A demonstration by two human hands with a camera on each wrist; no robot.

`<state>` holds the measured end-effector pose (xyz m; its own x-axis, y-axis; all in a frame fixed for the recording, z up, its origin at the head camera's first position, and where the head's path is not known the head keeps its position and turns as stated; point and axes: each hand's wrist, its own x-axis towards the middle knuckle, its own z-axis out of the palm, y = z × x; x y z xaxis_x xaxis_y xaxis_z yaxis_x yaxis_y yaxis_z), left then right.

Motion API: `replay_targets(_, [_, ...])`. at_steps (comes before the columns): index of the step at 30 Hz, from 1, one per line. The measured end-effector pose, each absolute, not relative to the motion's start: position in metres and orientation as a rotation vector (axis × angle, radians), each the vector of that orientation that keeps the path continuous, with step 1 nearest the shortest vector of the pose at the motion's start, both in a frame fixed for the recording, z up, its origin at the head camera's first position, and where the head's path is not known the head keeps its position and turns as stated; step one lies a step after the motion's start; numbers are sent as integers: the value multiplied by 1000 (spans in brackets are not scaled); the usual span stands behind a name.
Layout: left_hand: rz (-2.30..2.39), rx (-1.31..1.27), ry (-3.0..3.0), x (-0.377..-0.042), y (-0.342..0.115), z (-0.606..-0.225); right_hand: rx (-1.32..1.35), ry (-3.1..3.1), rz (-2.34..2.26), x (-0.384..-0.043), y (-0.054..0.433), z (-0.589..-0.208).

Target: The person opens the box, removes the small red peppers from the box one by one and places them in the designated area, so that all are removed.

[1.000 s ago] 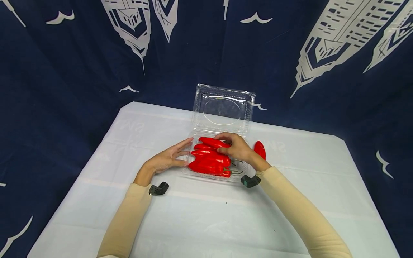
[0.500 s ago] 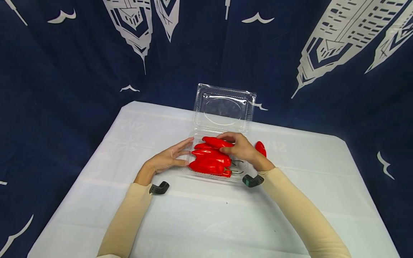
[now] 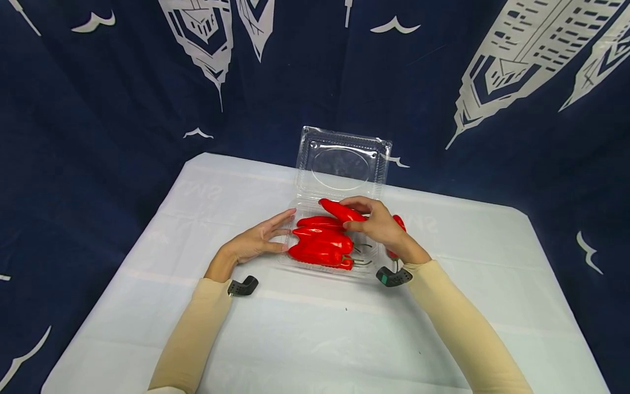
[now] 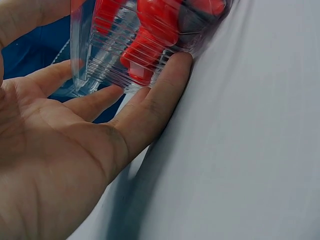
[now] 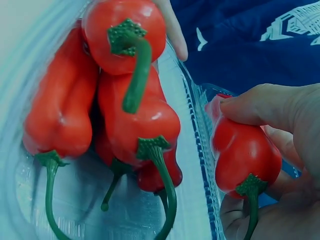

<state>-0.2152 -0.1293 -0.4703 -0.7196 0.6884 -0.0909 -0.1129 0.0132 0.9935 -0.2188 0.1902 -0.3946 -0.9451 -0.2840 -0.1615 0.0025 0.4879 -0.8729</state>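
My right hand (image 3: pixel 379 221) grips a red pepper (image 3: pixel 339 210) between thumb and fingers, above the far side of a clear plastic clamshell box (image 3: pixel 307 207). In the right wrist view, that pepper (image 5: pixel 245 157) shows its green stem beside the palm. Several other red peppers (image 3: pixel 315 253) lie heaped in the box, their stems pointing right. My left hand (image 3: pixel 253 241) has its fingers spread against the box's left wall. The left wrist view shows these fingers (image 4: pixel 150 112) touching the ribbed plastic side (image 4: pixel 112 60), with red peppers behind it.
The box's clear lid (image 3: pixel 342 164) stands raised at the back. One more red pepper (image 3: pixel 399 221) lies on the white table (image 3: pixel 305 334) right of the box, partly hidden by my right wrist. A dark blue patterned cloth (image 3: pixel 315 65) hangs behind the table.
My right hand has lifted the pepper off the heap, moving it back and to the right. The pepper on the table shows more of its stem end now. My left hand stays still.
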Motion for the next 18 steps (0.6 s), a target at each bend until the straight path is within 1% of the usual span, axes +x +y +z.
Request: replay_targets(18, [1754,582,1729,-215,-129,-469,-173,2468,-1565,-207,223,-396])
